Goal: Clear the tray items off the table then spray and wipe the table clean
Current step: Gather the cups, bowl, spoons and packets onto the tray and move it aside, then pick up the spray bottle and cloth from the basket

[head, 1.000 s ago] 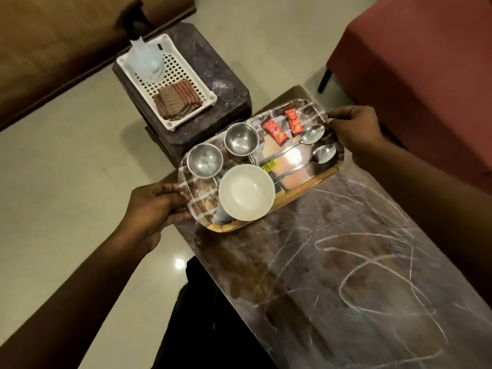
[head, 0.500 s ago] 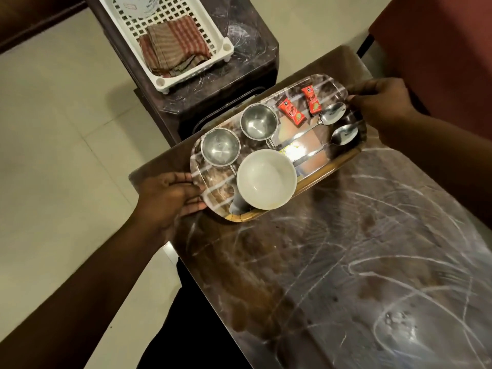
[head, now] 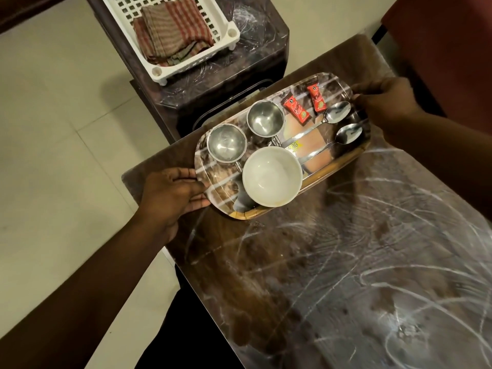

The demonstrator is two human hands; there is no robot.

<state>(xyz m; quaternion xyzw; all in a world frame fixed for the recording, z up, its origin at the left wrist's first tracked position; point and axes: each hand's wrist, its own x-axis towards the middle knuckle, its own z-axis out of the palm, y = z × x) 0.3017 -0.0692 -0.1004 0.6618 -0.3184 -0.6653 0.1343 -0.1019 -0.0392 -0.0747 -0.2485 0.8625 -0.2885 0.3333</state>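
Observation:
A shiny steel tray (head: 331, 162) lies across the far end of the dark brown table (head: 332, 275). On it stand a white bowl (head: 271, 177), two small steel cups (head: 226, 146) (head: 265, 121), two red sachets (head: 296, 110) (head: 316, 98) and two spoons (head: 336, 112) (head: 348, 133). My left hand (head: 173, 195) grips the tray's near left end. At the far right end my right hand (head: 386, 105) holds the rim. White scribble marks cover the tabletop.
A dark side stand (head: 239, 65) sits beyond the table. It carries a white plastic basket (head: 170, 67) with a folded striped cloth (head: 173, 30). A red seat (head: 447, 41) is at the upper right. Pale floor tiles (head: 66, 142) lie to the left.
The view has dropped and moved nearer, so the spray bottle in the basket is out of frame. Both hands stay on the tray ends; the tray looks much the same on the table.

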